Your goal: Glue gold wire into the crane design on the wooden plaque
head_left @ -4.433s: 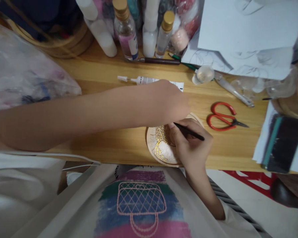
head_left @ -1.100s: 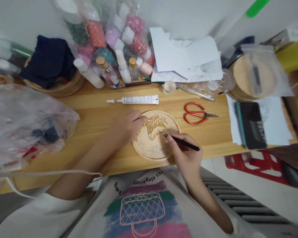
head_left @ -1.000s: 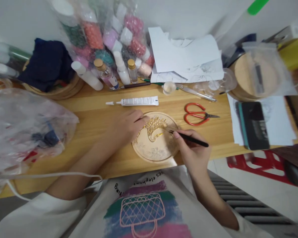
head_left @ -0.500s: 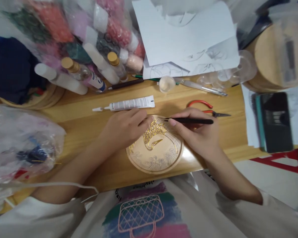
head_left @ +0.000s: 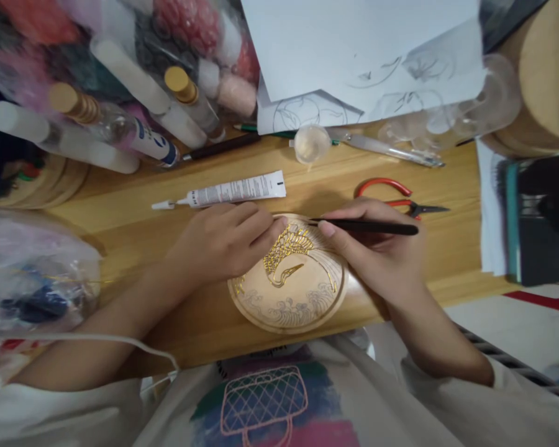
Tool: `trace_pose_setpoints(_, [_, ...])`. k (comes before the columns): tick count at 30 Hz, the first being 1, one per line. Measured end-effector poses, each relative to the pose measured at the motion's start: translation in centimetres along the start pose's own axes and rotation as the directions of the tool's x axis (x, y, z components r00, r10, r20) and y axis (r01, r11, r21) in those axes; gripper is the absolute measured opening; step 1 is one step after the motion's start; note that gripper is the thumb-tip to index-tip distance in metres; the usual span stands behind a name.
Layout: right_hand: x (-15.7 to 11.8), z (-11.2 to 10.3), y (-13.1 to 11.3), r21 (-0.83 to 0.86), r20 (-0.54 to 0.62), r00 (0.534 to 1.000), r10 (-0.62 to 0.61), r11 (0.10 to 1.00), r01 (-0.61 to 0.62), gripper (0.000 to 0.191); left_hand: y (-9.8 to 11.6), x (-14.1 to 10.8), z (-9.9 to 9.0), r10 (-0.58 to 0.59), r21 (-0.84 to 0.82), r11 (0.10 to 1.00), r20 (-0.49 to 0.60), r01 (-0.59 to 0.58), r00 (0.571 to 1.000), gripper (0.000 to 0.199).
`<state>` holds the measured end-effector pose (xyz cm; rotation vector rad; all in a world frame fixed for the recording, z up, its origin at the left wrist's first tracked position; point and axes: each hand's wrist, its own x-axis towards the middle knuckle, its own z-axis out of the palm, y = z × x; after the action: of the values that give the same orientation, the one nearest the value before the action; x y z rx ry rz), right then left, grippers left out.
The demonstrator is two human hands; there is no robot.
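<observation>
Pinching a slim black tool [head_left: 372,228], the right hand [head_left: 386,254] is aiming its fine tip leftward at the upper rim of the round wooden disc [head_left: 315,274], which is lying flat on the table [head_left: 451,261] between the two hands. The left hand [head_left: 228,241] is resting over the disc's upper left edge, fingers bunched; whether they are gripping anything is not showing. Hands are sitting apart, a small gap separating left fingertips from tool tip. Gold lines [head_left: 286,248] are outlining a bird's feathers, neck and beak; the drawn waves [head_left: 293,312], on the wearer's side, are carrying no visible gold. Probable step: the person is working gold detail along the drawn pattern, in the stretch between the hands. The next move seems to be calling for a steady left hand and light, exact tip control, sparing the finished lines. A white tube [head_left: 240,189] is lying just beyond the left hand, red-handled scissors [head_left: 384,185] just beyond the right. Compared with just over a second ago, the tip is pointing at the upper rim instead of near the beak, and the right hand is now partly covering the scissors.
</observation>
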<state>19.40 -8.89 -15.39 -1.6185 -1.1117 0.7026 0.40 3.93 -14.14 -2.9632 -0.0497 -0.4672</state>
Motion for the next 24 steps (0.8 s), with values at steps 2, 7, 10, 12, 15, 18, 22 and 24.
trace_pose_setpoints(2, [-0.06,0.00,0.01,-0.015,0.000,1.000,0.002,1.000,-0.002,0.005,-0.12,0.12,-0.11,0.014,0.011,1.000,-0.016,-0.014,1.000,0.017])
trace_pose_setpoints(7, [-0.12,-0.16,-0.26,-0.090,0.050,0.999,0.005,0.996,0.000,0.005,-0.55,0.45,-0.30,0.089,0.025,0.996,-0.008,-0.089,0.996,0.021])
trace_pose_setpoints(10, [-0.10,-0.19,-0.29,-0.129,0.093,0.996,-0.006,0.991,0.018,0.002,-0.70,0.57,-0.33,0.096,0.026,0.995,-0.010,-0.096,0.995,0.021])
trace_pose_setpoints(12, [-0.07,-0.14,-0.18,-0.138,0.112,0.993,-0.024,0.990,0.040,0.002,-0.73,0.62,-0.32,0.098,0.024,0.995,-0.018,-0.098,0.995,0.021])
trace_pose_setpoints(15, [-0.03,0.00,0.03,-0.122,0.132,0.990,-0.045,0.991,0.061,0.002,-0.74,0.67,-0.29,0.100,0.006,0.995,-0.027,-0.100,0.995,0.021])
trace_pose_setpoints(18, [-0.01,0.12,0.12,-0.109,0.132,0.990,-0.051,0.992,0.065,0.003,-0.79,0.67,-0.26,0.103,-0.006,0.995,-0.027,-0.104,0.994,0.019])
trace_pose_setpoints(22, [-0.04,0.19,-0.01,-0.100,0.118,0.993,-0.020,0.994,0.032,0.003,-0.90,0.48,-0.25,0.088,-0.042,0.995,0.072,-0.085,0.994,0.026])
trace_pose_setpoints(24, [-0.07,0.21,-0.09,-0.096,0.111,0.994,-0.006,0.995,0.016,0.003,-0.94,0.38,-0.23,0.047,-0.086,0.996,0.190,-0.031,0.981,0.031])
